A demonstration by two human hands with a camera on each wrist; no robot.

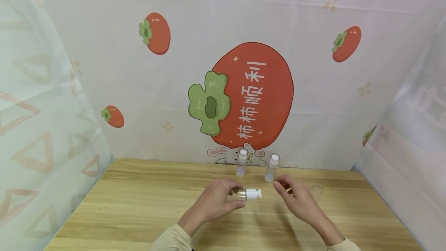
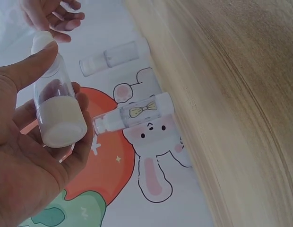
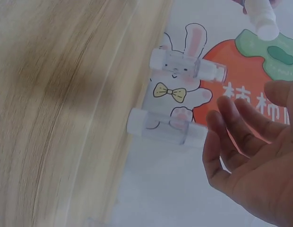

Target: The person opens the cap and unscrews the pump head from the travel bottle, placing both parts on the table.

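My left hand (image 1: 217,200) grips a small clear pump bottle (image 2: 61,106) with a white base, tipped on its side above the table. Its white pump head (image 1: 253,193) points toward my right hand and has no clear cap over it. The right hand (image 3: 260,146) hangs with loosely bent fingers and holds nothing, a short gap from the pump head. Behind the hands, two similar bottles stand upright with clear caps on: the left bottle (image 1: 241,162) and the right bottle (image 1: 271,168), the latter nearest my right fingertips.
A clear round piece, seemingly a cap (image 1: 317,189), lies on the wooden table (image 1: 139,200) right of my right hand. Close behind the standing bottles rises a white cloth backdrop (image 1: 181,138) printed with persimmons and a rabbit. Cloth walls flank both sides.
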